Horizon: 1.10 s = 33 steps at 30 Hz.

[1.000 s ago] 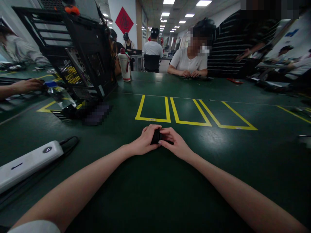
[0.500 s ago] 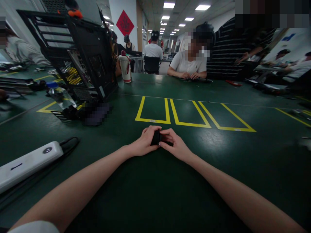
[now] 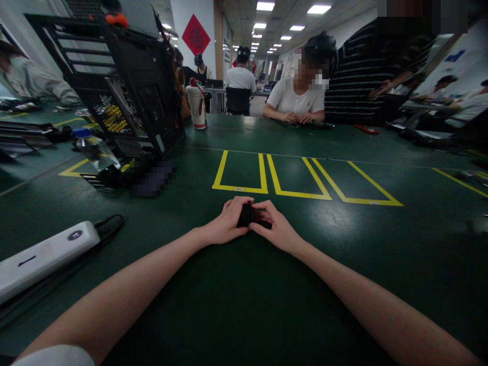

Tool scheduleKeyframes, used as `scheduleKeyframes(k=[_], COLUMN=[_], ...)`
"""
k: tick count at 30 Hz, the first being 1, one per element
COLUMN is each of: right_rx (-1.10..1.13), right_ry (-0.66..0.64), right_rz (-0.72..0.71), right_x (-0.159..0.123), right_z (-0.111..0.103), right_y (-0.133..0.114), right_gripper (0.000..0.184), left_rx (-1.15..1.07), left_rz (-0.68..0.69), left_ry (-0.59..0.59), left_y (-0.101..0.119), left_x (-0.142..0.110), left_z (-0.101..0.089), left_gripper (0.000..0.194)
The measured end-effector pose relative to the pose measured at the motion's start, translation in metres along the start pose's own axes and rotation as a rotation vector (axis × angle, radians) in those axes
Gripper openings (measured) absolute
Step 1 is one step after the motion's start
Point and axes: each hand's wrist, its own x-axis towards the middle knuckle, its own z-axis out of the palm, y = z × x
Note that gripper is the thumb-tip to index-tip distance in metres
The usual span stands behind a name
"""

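Observation:
Between my hands, low over the green table, is a small black object with a ridged edge; its kind I cannot make out. My left hand is wrapped round its left side, with the thumb along the near edge and the fingers over the far side. From the right, the thumb and fingertips of my right hand pinch the same black object, leaving a gap under the palm. Part of the object is hidden by my fingers. Just beyond my hands lie yellow tape outlines on the table.
To the left lies a white power-bank-like device with a black cable. Behind it stand a black computer case, a clear bottle with a blue cap, and a white cup. Across the table sits a person; another stands beside them.
My hands keep their hold on the black object with hardly any movement. At the far left, another person's hand has drawn back out of view.

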Motion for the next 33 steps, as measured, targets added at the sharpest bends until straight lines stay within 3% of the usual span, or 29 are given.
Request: scheduleKeyframes(k=[6,13,25,33], right_rx=[0.127,-0.019,0.009,-0.063], right_ry=[0.002,0.023,0.032,0.045], right_rz=[0.028,0.029,-0.04,-0.018], right_x=[0.0016,0.0001,-0.0006,-0.0005], right_z=[0.0014,0.0005,0.0013,0.0017], right_y=[0.0026,-0.0023,0.0001,-0.0012], right_gripper=[0.021,0.035,0.023,0.035], left_rx=[0.01,0.0,-0.001,0.01], left_rz=[0.017,-0.009,-0.002,-0.009], left_ry=[0.045,0.011,0.029,0.023], left_y=[-0.0046,-0.0014,-0.0017,-0.0006], left_x=[0.0003,-0.0001,0.0,-0.0002], left_z=[0.0053,0.0022,0.0029,0.0023], left_gripper=[0.06,0.061,0.059,0.061])
